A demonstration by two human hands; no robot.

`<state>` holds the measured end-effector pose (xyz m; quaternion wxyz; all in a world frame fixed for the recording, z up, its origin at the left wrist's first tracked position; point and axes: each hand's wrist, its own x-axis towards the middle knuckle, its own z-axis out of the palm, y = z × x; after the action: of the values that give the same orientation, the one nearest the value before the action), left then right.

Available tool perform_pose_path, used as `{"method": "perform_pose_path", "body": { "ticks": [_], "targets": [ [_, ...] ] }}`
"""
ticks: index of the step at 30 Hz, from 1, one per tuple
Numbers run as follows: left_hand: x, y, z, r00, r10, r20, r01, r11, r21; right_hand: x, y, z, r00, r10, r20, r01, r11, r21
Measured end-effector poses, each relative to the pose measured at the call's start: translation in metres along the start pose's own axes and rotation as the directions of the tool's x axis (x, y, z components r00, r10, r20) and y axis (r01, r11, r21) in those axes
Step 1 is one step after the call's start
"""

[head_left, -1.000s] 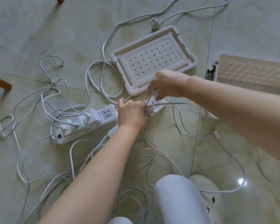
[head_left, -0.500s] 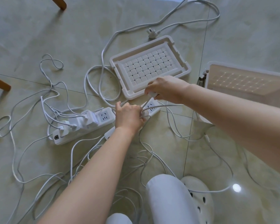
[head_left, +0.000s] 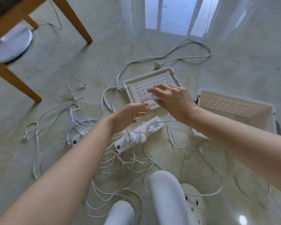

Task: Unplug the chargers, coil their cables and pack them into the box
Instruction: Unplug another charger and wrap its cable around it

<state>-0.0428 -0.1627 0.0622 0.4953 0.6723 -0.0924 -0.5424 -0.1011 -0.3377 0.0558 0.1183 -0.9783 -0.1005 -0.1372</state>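
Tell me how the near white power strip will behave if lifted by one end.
The white power strip is probably rigid, so it shouldn't sag. Plugged white chargers and thin white cables would likely drag along and snag.

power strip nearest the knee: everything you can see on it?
The near power strip is a long white plastic bar lying flat on the tiled floor, running diagonally from lower left to upper right. Its near end carries a round button and a small dark-and-orange label. White chargers sit plugged in along its middle; the far socket looks empty. Thin white cables trail off it and tangle beside it. The left hand hovers above, fingers spread; contact is unclear through blur.
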Motion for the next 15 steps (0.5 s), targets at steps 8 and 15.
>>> {"method": "perform_pose_path", "body": {
  "ticks": [8, 15],
  "targets": [
    [-0.07, 0.03, 0.014, 0.961, 0.245, 0.132, -0.166, 0.886, -0.433, 0.016, -0.044, -0.068, 0.986, -0.052, -0.156, 0.058, 0.998, 0.033],
    [-0.127, 0.056, 0.029, 0.982, 0.185, 0.028, -0.158, 0.903, -0.4, 0.013, -0.063, -0.118, 0.955, -0.276, -0.109, 0.274, 0.961, -0.026]
  ]
}}
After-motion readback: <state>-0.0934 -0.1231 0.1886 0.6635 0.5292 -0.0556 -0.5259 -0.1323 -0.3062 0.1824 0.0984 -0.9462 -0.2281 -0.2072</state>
